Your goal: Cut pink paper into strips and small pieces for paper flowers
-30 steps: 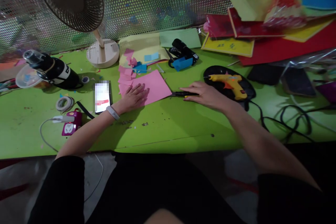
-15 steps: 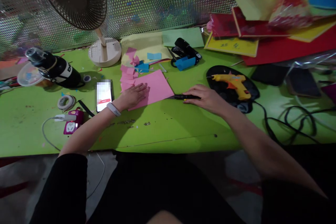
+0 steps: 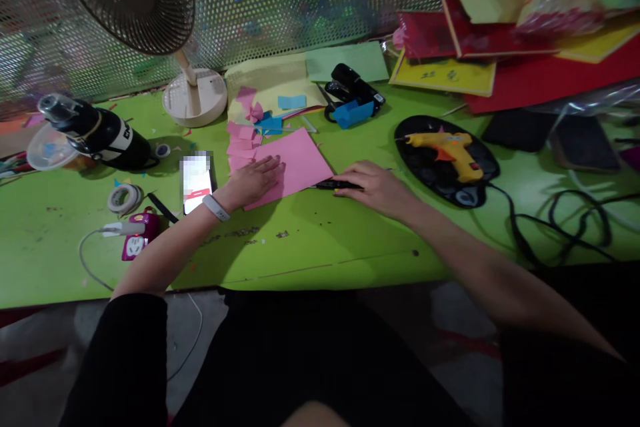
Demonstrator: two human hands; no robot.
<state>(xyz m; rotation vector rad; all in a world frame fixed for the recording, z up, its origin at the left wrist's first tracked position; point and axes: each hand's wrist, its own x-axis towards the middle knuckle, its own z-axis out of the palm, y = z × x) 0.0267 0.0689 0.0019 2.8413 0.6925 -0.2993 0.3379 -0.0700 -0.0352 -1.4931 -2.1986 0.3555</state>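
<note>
My left hand [image 3: 254, 181] lies flat with fingers stretched out on the left part of a sheet of pink paper [image 3: 301, 161], pressing it to the table. In my right hand [image 3: 373, 188] is a black utility knife [image 3: 343, 184], held low and pointing left. Its thin blade meets the lower right edge of the sheet, and its tip is partly hidden there. Small cut pieces of pink paper [image 3: 242, 145] lie just beyond my left hand, with a folded pink bow [image 3: 254, 112] behind them.
A phone [image 3: 197, 180] lies left of my left wrist, near a tape roll [image 3: 124, 199] and a purple socket adapter [image 3: 134, 247]. A yellow glue gun [image 3: 453, 150] rests on a black tray [image 3: 415, 173] at right. Behind stand a fan [image 3: 195, 97], bottle [image 3: 107, 133] and stapler [image 3: 354, 87].
My right hand has moved left with the utility knife, bringing the blade further in at the paper's edge. My left hand stays on the sheet. The view has shifted slightly.
</note>
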